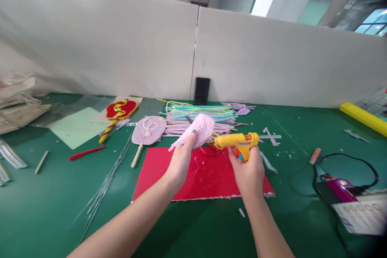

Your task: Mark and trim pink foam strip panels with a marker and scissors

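Note:
My left hand (180, 157) grips a pale lilac ribbed piece (203, 130), made of strips laid side by side and tilted above the red board (169, 169). In my right hand (249, 171) is a yellow hot glue gun (234, 141), its nozzle pointing left at the lilac piece's edge. A clear glue stick (270, 136) sticks out of the gun's back. Whether the nozzle touches the piece, I cannot tell. Behind my hands lies a pile of pastel pipe cleaners (199, 112). Red-handled scissors (209, 151) are partly hidden beneath the lilac piece.
Left of the board lie a lilac fan (148, 130), a red and yellow fan (121, 109) and thin wires (110, 177). A black phone (201, 91) leans against the white partition (272, 56). At right are a purple power box (341, 190), a black cable (375, 173) and a yellow bar (364, 119).

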A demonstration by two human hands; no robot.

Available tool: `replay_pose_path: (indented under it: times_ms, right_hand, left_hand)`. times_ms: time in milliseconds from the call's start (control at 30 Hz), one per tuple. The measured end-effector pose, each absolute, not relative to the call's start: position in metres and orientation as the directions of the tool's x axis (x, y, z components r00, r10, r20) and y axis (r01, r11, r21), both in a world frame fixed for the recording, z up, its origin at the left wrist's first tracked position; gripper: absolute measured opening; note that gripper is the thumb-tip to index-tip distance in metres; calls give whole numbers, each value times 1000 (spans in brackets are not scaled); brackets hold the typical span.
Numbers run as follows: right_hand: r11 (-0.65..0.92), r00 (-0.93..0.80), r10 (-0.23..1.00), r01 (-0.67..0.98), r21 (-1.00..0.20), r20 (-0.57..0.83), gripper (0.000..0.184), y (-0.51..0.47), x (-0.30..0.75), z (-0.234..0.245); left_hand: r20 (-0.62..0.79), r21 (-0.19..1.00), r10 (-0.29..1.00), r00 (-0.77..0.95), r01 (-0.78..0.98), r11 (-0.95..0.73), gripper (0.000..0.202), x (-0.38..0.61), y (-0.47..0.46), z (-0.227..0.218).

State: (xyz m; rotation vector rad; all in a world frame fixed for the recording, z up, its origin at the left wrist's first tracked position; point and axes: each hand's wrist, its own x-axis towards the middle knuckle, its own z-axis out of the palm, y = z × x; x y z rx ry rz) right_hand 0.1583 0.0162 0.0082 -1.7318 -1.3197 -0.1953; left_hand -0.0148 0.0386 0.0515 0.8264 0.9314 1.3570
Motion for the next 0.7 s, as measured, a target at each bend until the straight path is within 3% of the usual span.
replay_pose_path:
  times_ms: [200, 400, 700]
  right_hand:
    - [-4, 416, 676, 827, -562, 608, 44, 17, 158, 7]
    - [14, 424, 660, 818, -575, 620, 43, 16, 157, 9]
    - [-37, 586, 638, 671, -741, 499, 44, 12, 155, 19]
  left_hand:
    - [-93, 863, 995, 34, -496, 98, 43, -14, 37, 53]
    - [-136, 905, 989, -62, -413, 99, 33, -15, 38, 52]
    - [-75, 960, 996, 44, -268, 84, 19, -16, 35, 59]
